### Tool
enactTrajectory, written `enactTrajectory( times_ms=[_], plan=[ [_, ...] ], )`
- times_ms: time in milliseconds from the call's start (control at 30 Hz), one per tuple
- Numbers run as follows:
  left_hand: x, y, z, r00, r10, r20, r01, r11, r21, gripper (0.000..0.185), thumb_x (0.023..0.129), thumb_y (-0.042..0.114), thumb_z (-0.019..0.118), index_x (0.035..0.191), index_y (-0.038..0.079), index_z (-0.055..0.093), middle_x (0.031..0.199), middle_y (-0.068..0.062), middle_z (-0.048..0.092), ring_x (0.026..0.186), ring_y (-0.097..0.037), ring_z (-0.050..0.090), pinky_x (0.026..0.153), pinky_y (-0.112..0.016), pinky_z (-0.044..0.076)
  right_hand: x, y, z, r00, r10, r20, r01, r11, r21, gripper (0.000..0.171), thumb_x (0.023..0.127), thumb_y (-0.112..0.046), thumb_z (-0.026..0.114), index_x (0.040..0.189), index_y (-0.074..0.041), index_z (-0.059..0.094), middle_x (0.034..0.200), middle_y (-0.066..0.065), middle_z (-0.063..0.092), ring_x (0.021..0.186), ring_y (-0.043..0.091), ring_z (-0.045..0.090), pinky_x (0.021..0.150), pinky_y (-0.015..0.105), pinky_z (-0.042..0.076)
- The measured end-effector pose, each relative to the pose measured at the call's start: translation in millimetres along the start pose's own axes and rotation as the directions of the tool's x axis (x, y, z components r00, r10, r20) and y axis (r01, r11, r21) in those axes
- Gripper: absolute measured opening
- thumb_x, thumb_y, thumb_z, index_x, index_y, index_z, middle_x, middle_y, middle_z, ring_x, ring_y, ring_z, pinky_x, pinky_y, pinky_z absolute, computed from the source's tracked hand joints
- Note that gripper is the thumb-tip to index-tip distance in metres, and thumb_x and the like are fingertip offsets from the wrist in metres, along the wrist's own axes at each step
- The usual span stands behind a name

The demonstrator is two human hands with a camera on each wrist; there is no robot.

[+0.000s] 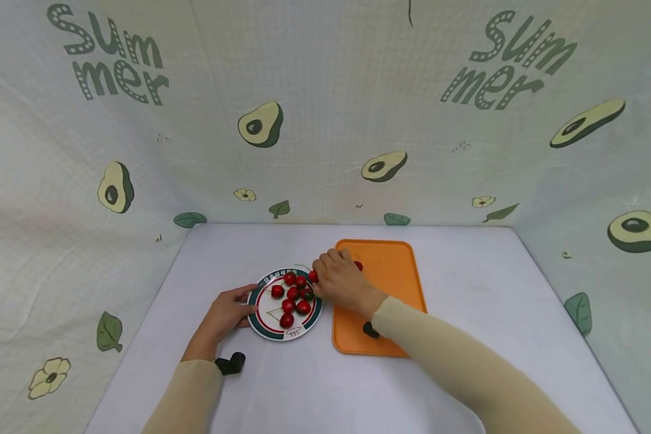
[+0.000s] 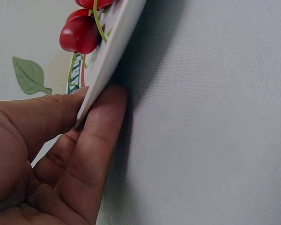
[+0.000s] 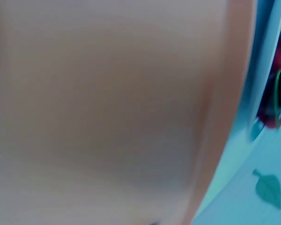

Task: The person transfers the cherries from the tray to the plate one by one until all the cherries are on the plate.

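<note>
- Step: picking cherries off the plate (image 1: 260, 325), judging by the hands.
- Left hand (image 1: 225, 313) pinches the plate's left rim, thumb on top, fingers (image 2: 91, 154) under the edge.
- Right hand (image 1: 340, 282) is at the plate's right rim, fingers curled around a cherry (image 1: 313, 276).
- Next move likely needs a lift clear of the rim, across to the orange tray (image 1: 390, 283).
- Count: about eight cherries on the plate, one in the right hand, one (image 1: 359, 265) on the tray, partly hidden.
</note>
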State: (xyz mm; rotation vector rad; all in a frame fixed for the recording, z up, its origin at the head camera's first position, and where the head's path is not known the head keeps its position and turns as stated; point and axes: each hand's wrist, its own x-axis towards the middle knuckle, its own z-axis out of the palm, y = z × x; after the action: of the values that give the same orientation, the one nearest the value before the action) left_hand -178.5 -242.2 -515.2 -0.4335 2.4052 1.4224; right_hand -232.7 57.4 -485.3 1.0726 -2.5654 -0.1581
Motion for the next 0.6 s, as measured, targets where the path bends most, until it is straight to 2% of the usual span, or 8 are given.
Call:
enactTrajectory(
  times_ms=[300, 600],
  plan=[
    [0.3, -1.4, -1.3, 1.000, 0.000, 0.005, 0.000, 1.000, 0.012, 0.060, 0.096, 0.009, 0.076, 0.152, 0.021, 0.059, 0.146, -0.024, 0.050, 0.082, -0.020, 0.065, 0.071, -0.029, 0.063, 23.6, -32.9, -3.1, 0.999, -0.040, -0.001, 0.040, 0.998, 0.046, 0.033, 0.102, -0.041, 0.058, 0.114, -0.011, 0.066, 0.105, 0.003, 0.064, 0.101, 0.022, 0.053, 0.091, 0.037, 0.044],
    [2.4, -2.0, -2.3, 1.000, 0.014, 0.012, -0.014, 1.000, 0.020, 0.061, 0.095, 0.009, 0.076, 0.153, 0.021, 0.058, 0.148, -0.024, 0.051, 0.078, -0.019, 0.066, 0.070, -0.029, 0.062, 37.9, -52.3, -1.3, 0.997, -0.079, 0.018, 0.077, 0.993, 0.087, 0.035, 0.103, -0.043, 0.057, 0.117, -0.011, 0.066, 0.109, 0.002, 0.066, 0.104, 0.021, 0.052, 0.092, 0.036, 0.043]
  ],
)
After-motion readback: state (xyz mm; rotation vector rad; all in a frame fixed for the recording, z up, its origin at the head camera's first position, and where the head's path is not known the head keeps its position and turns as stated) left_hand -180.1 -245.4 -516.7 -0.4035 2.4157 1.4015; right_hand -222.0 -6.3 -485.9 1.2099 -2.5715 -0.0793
